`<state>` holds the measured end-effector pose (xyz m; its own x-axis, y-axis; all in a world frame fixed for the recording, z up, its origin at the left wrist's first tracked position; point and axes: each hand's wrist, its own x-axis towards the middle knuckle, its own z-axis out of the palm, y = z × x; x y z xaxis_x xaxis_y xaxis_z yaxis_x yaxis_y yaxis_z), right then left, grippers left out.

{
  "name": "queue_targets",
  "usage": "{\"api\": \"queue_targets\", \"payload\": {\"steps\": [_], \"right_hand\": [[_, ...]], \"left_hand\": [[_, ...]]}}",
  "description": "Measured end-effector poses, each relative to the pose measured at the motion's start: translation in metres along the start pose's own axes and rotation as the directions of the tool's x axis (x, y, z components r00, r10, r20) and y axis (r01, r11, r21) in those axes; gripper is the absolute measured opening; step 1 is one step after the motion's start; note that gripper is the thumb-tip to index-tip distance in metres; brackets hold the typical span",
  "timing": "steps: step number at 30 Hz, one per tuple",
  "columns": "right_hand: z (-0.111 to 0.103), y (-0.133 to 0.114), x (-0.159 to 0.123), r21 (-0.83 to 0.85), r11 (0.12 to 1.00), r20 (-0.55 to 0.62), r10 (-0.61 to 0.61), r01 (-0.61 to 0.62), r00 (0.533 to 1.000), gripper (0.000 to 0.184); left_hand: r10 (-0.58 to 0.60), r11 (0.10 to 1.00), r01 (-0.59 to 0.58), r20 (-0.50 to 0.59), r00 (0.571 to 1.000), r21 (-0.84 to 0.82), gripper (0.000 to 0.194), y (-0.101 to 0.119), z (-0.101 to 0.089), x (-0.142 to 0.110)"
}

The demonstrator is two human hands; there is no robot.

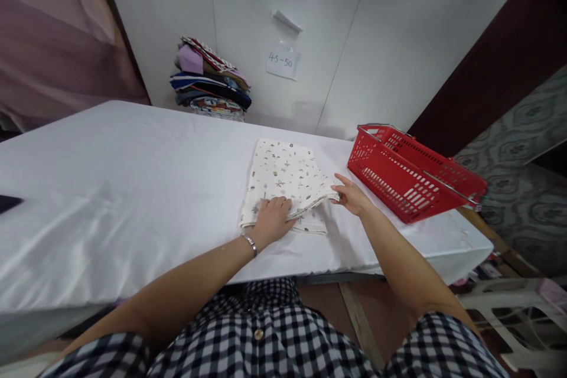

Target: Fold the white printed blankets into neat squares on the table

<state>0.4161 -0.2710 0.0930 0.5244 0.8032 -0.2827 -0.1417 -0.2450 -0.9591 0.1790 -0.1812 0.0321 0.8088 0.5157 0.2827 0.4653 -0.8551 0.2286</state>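
Observation:
A folded white cloth [283,168] with a small scattered print lies in layers on the white-covered table [146,189]. Across its near edge rests my left hand [273,220], fingers stretched out flat on the fabric and a bracelet at the wrist. My right hand [349,195] pinches the near right corner of the upper layers between thumb and fingers. That corner is raised and pulled out to the right, with the lower layer showing beneath it. Whether the cloth is a garment I cannot tell.
A red plastic basket [398,174] with metal handles stands at the table's right end. Stacked folded clothes [212,82] sit against the white wall at the back. A paper sign [282,61] reads "45-50". A white plastic stool [514,313] is at the lower right.

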Motion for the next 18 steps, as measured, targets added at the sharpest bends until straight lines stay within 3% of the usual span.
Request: {"api": "queue_targets", "payload": {"steps": [3, 7, 13, 18], "right_hand": [[0.0, -0.001, 0.001, 0.0, 1.0, -0.01, -0.005, 0.005, 1.0, 0.076], [-0.002, 0.004, -0.003, 0.038, 0.999, -0.016, -0.001, 0.002, 1.0, 0.075], [0.008, 0.046, -0.019, 0.072, 0.993, -0.012, 0.096, -0.095, 0.995, 0.076], [0.026, 0.072, -0.027, 0.027, 0.979, -0.014, 0.205, -0.204, 0.979, 0.082]], "left_hand": [[-0.018, 0.999, 0.017, 0.021, 1.0, 0.034, 0.033, -0.003, 0.002, 0.002], [-0.05, 0.994, 0.046, 0.048, 0.998, 0.095, 0.04, -0.03, -0.006, -0.011], [-0.284, 0.952, 0.271, 0.085, 0.955, 0.139, 0.035, -0.081, -0.036, -0.039], [-0.339, 0.94, 0.328, 0.158, 0.927, 0.093, 0.034, -0.087, -0.043, -0.05]]}}
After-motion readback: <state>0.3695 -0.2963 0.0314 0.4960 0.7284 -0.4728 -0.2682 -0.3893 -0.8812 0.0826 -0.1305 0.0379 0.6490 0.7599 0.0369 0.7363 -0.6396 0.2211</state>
